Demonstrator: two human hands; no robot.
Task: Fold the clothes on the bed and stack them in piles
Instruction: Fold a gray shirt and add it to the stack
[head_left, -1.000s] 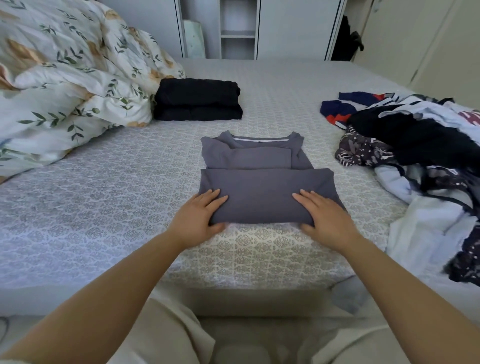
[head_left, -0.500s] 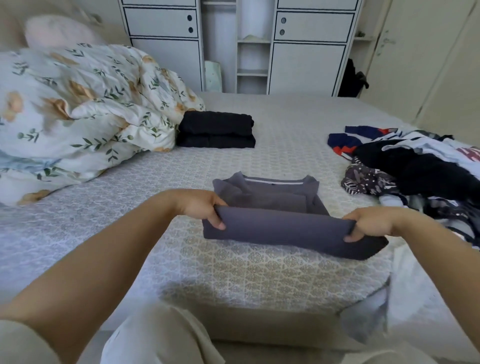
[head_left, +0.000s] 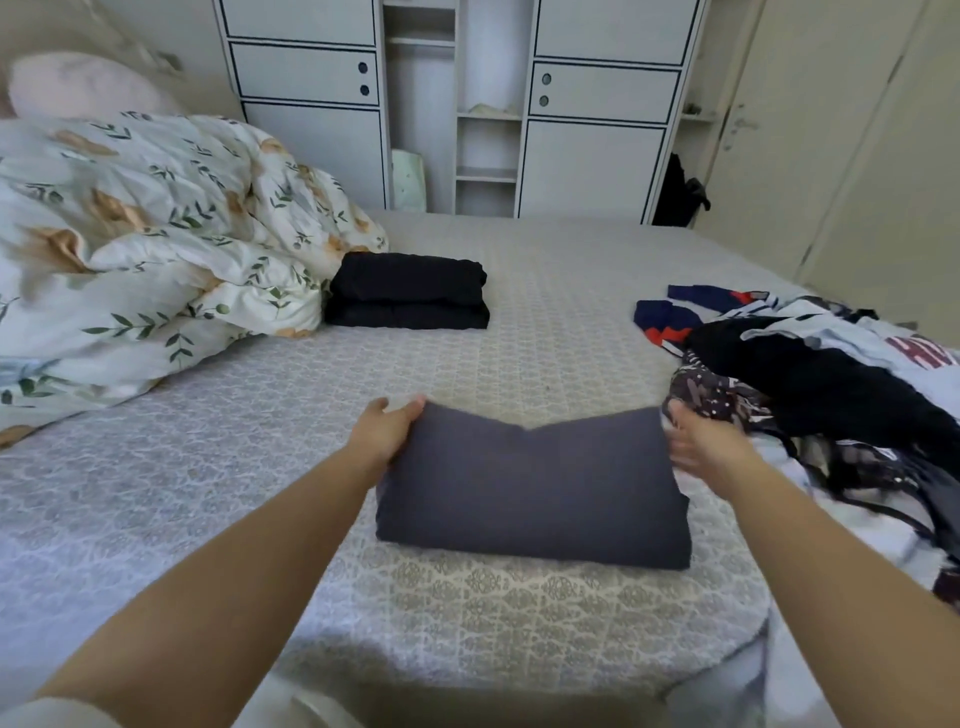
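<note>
A dark grey shirt (head_left: 535, 488), folded into a thick rectangle, lies on the patterned bedspread (head_left: 545, 322) in front of me. My left hand (head_left: 387, 431) holds its far left corner, with the fingertips tucked at the cloth's edge. My right hand (head_left: 698, 444), slightly blurred, holds the far right corner. Farther back, a stack of folded black clothes (head_left: 408, 291) sits by the duvet. A heap of unfolded clothes (head_left: 810, 374) in black, white and navy lies on the right of the bed.
A bunched floral duvet (head_left: 145, 249) fills the left of the bed, with a pink pillow (head_left: 83, 83) behind it. White wardrobes (head_left: 592, 114) stand beyond the bed. The bed's near edge (head_left: 493, 691) is just below my arms.
Both hands gripped the shirt's near folded edge, lifted it and carried it over the far half, hiding the collar. The shirt is now a shorter, thicker rectangle. My head has tilted upward.
</note>
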